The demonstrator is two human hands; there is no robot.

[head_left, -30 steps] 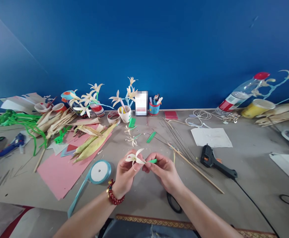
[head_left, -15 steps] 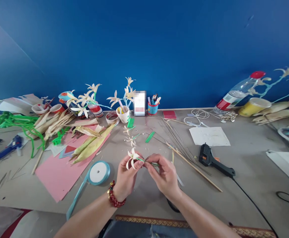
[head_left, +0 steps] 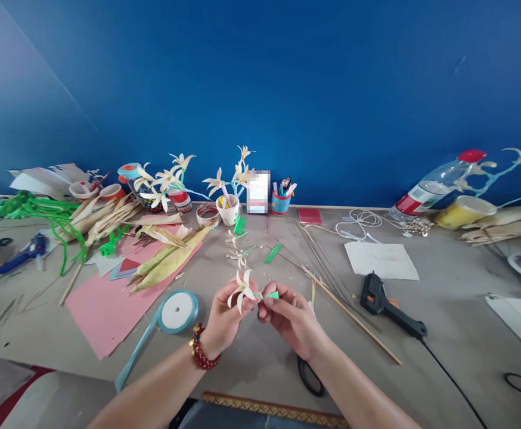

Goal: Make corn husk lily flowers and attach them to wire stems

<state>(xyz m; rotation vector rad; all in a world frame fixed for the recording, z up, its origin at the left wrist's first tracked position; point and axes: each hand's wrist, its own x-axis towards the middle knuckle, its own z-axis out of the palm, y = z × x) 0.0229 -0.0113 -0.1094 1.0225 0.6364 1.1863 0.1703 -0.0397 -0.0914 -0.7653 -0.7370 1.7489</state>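
The left hand point(head_left: 227, 310) pinches the white flower point(head_left: 242, 291) at its green stem, petals standing over the thumb and fingertips, above the near-middle of the tabletop point(head_left: 251, 369). The right hand point(head_left: 287, 307), just beside it, narrows on a green strip point(head_left: 272, 295) at the stem. Left of the hands, a blue ribbon spool point(head_left: 177, 311) lies near; right, scissors point(head_left: 310, 376) sit partly under the forearm, toward the near edge. Bare surface separates the right forearm from the black glue gun point(head_left: 392, 307). The flower has slender, pointed, outspread petals.
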